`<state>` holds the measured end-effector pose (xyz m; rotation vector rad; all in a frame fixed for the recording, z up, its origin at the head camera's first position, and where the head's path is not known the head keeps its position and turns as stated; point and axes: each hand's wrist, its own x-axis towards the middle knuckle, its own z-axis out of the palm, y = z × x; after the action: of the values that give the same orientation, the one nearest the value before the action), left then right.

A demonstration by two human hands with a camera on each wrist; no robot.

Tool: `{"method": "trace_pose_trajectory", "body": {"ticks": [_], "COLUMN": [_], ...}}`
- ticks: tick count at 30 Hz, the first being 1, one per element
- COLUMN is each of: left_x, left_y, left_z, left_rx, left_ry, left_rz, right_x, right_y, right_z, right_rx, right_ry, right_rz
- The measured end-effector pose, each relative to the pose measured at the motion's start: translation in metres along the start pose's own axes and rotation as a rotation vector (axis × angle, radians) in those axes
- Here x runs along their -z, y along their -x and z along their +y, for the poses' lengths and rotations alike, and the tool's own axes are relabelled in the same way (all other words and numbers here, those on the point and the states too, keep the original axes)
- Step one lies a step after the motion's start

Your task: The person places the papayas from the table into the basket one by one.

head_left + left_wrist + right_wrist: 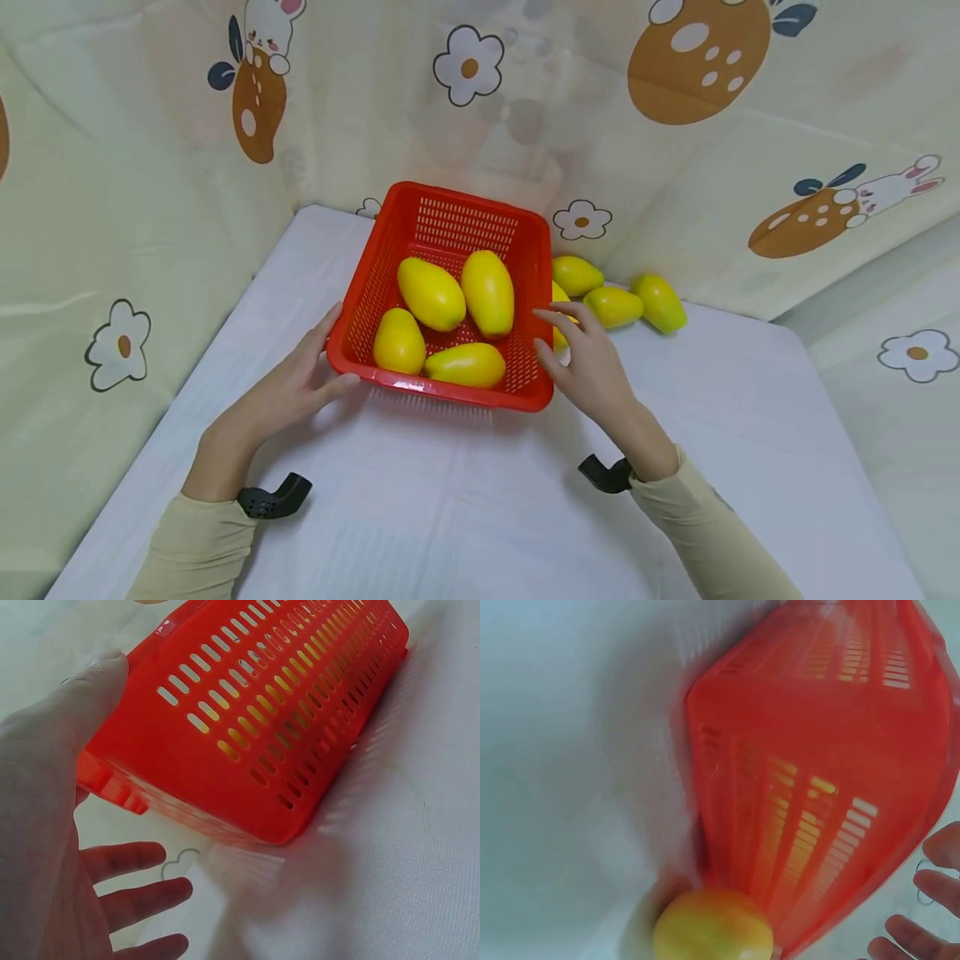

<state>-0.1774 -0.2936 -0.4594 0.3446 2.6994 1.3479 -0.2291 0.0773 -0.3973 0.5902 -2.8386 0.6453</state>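
A red slotted plastic basket (537,367) stands on the white-covered table, holding several yellow mangoes (431,294). My left hand (296,379) is at its near left corner, thumb by the front rim and index finger along the left side. In the left wrist view, the thumb touches the basket (202,750) while the other visible fingers (146,901) spread straight, away from its wall. Beside the right rim is my right hand (592,367), fingers loosely bent and holding nothing. Those fingers (915,941) appear apart from the basket in the right wrist view.
Several more mangoes (613,307) lie right of the basket near the table's back edge, one partly hidden behind my right hand. A patterned curtain (600,158) hangs behind and beside the white tabletop (450,508).
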Motion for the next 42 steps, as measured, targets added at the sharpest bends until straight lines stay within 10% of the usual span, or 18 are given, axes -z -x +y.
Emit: {"method": "trace_pose_trajectory", "body": {"ticks": [24, 42], "left_x": [0.000, -0.003], "left_y": [0.003, 0.000], "left_z": [-0.007, -0.002], "left_rx": [0.002, -0.007], "left_ry": [0.023, 0.009], "left_rz": [0.006, 0.008], "right_x": [0.012, -0.005], "right_y": [0.001, -0.019], "right_z": [0.094, 0.166], "right_rx": [-0.169, -0.364], "right_ry": [-0.057, -0.037], "right_rz": [0.202, -0.079]}}
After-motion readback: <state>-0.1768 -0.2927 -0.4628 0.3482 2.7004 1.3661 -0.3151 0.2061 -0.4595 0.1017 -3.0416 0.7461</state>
